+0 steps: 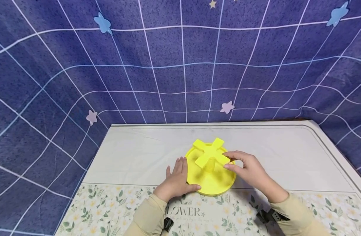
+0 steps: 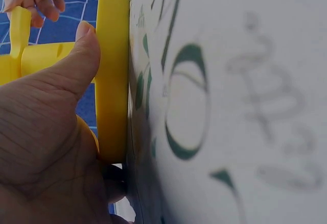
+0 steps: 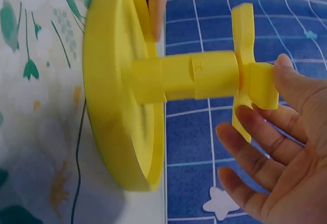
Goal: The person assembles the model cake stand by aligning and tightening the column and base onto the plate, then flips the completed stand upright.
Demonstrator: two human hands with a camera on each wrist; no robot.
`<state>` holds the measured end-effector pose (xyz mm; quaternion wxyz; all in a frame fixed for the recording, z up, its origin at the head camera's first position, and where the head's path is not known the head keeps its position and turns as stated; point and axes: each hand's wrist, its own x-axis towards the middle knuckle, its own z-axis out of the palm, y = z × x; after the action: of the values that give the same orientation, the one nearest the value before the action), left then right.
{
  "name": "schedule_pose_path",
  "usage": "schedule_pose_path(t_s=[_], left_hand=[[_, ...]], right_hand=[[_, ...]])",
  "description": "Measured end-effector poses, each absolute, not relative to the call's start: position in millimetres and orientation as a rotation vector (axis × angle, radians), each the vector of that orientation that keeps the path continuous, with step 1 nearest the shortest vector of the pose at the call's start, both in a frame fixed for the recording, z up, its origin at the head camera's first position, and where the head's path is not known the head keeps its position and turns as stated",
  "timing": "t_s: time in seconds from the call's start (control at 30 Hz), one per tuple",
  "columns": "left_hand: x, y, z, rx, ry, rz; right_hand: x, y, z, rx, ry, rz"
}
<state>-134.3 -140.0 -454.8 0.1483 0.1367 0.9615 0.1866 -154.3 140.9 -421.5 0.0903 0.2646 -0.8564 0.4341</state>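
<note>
Yellow stand (image 1: 211,165) in the head view: on the table (image 1: 139,147), lower middle of frame, a little right of centre. Long axis upright, along the post (image 3: 214,75); lying nearly level across the right wrist view, base at left, top at right. Round base (image 1: 211,188) flat on the table, rim upward. Cross-shaped top (image 1: 211,151) with four arms pointing to upper left, upper right, lower left and lower right of the head view.

Left hand (image 1: 176,183) at the base's left rim, fingers straight, thumb on the lower-left edge. Right hand (image 1: 251,170) pinching the lower-right arm's end between thumb and finger.

Beige sleeves (image 1: 149,214) at bottom of frame, over floral print (image 1: 95,209). Blue star-patterned cloth (image 1: 198,75) across upper frame.
</note>
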Motion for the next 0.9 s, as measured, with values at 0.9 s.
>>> schedule_pose_path(t_s=[0.9], left_hand=[[-135, -141, -456, 0.4, 2.768, 0.54]], right_hand=[[-167, 136, -408, 0.752, -2.38, 1.054]])
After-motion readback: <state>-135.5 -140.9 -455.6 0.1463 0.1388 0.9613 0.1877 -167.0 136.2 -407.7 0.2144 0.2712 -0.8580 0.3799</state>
